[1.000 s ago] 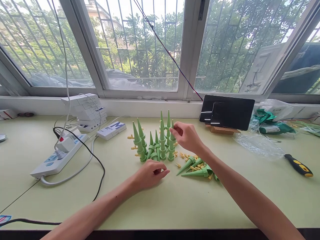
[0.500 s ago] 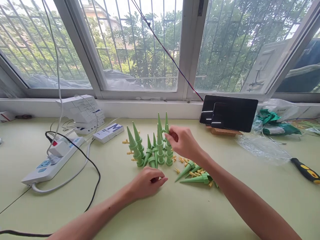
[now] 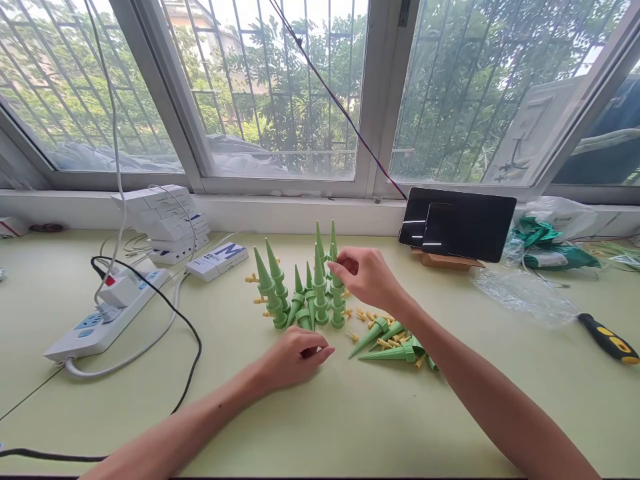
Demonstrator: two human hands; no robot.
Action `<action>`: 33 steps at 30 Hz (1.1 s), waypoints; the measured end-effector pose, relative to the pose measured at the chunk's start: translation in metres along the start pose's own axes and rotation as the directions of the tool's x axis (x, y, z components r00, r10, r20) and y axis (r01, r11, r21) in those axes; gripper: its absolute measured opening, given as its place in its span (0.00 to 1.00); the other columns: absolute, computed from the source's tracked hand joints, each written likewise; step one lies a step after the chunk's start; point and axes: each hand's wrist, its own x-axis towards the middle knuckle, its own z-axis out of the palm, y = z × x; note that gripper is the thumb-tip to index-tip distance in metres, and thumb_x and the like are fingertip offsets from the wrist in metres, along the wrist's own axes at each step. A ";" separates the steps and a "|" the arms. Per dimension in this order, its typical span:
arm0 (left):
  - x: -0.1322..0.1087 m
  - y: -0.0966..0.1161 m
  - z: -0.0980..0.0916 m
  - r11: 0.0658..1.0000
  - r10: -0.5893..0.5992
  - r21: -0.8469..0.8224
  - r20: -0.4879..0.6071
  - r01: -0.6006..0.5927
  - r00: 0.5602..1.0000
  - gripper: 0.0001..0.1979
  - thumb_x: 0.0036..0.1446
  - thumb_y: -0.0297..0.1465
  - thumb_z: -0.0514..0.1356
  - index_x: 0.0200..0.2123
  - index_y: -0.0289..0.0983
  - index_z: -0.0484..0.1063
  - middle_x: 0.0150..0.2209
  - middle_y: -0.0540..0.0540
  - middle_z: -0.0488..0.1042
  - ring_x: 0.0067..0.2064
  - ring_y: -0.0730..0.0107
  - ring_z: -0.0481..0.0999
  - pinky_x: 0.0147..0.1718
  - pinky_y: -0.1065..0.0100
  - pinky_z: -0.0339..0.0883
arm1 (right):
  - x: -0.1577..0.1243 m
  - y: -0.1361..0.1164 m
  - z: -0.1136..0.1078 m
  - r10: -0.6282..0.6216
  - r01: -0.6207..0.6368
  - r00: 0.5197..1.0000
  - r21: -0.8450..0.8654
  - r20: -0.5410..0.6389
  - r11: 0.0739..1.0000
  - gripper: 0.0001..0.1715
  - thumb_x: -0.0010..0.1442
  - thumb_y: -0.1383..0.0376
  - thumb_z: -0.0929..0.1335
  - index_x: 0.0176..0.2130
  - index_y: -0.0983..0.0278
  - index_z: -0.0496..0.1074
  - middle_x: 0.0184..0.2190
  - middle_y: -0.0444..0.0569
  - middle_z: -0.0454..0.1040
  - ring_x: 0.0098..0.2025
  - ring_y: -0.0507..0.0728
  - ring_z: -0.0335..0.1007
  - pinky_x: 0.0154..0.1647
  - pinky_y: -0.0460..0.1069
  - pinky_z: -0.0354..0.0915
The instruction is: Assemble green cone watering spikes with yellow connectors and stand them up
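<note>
Several green spikes (image 3: 320, 293) stand stacked upright in the middle of the table. My right hand (image 3: 367, 277) is pinched round the upper part of the front right stack (image 3: 338, 308). Resting on the table in front of the stacks, my left hand (image 3: 300, 353) is curled closed; whatever its fingers may hold is hidden. More stacks (image 3: 274, 303) stand at the left, with yellow pieces (image 3: 251, 278) sticking out sideways. Loose green spikes (image 3: 390, 354) and small yellow pieces (image 3: 385, 343) lie in a pile under my right forearm.
A white power strip (image 3: 107, 320) with cables and a white box (image 3: 218, 261) are at the left. A black tablet (image 3: 465, 223) leans on a stand at the back right. Plastic bags (image 3: 555, 257) and a black and yellow handle (image 3: 607, 338) are at far right.
The view has tilted slightly. Both hands keep almost the same place and closed shape, the right one still at the front right stack.
</note>
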 end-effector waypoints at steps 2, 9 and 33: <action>0.000 0.000 0.000 1.000 0.003 0.001 -0.005 -0.003 1.000 0.17 0.64 0.31 0.54 0.23 0.34 0.71 0.17 0.55 0.56 0.21 0.78 0.50 0.22 0.73 0.49 | 0.001 0.000 -0.001 -0.005 0.005 1.000 -0.016 0.006 1.000 0.18 0.61 0.60 0.67 0.23 0.64 0.62 0.17 0.40 0.61 0.21 0.48 0.51 0.24 0.46 0.49; 0.000 0.000 -0.001 1.000 -0.003 0.007 -0.017 0.003 1.000 0.16 0.64 0.30 0.55 0.23 0.34 0.70 0.17 0.55 0.55 0.21 0.78 0.50 0.22 0.73 0.50 | 0.004 0.004 -0.009 -0.012 0.010 1.000 -0.094 -0.018 0.996 0.21 0.61 0.57 0.67 0.21 0.64 0.64 0.16 0.38 0.54 0.21 0.48 0.45 0.24 0.46 0.47; -0.001 -0.005 -0.001 1.000 0.004 0.002 -0.038 -0.004 0.999 0.16 0.64 0.30 0.55 0.23 0.34 0.69 0.17 0.56 0.56 0.21 0.79 0.52 0.22 0.74 0.51 | 0.004 0.004 -0.022 -0.033 0.038 0.999 -0.107 0.041 0.994 0.19 0.63 0.54 0.67 0.31 0.66 0.73 0.17 0.38 0.63 0.21 0.47 0.54 0.26 0.45 0.51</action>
